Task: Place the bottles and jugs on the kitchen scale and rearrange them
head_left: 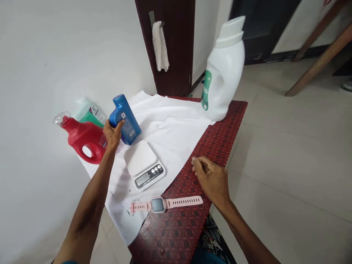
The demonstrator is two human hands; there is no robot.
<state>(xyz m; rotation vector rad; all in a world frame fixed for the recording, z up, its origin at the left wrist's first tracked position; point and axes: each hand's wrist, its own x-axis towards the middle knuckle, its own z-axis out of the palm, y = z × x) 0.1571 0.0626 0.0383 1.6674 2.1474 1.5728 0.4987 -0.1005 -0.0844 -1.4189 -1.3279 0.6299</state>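
My left hand (113, 134) is wrapped round the lower left side of a blue bottle (127, 121), thumb across its label. The bottle is slightly tilted, just behind a white digital kitchen scale (141, 157) with a bare platform. My right hand (211, 176) is at the right edge of the table, its fingers curled in and the thumb close to the index finger; nothing shows in it. Between my forearms lies a pink-strapped smartwatch (158, 204), stretched flat with a dark screen.
By the wall on the left stand a red handled jug (82, 137) and a green bottle (92, 113). A large white detergent jug (227, 69) stands at the far right corner. White cloth (176, 128) partly covers the red patterned table (176, 227). A towel (160, 46) hangs on the door handle.
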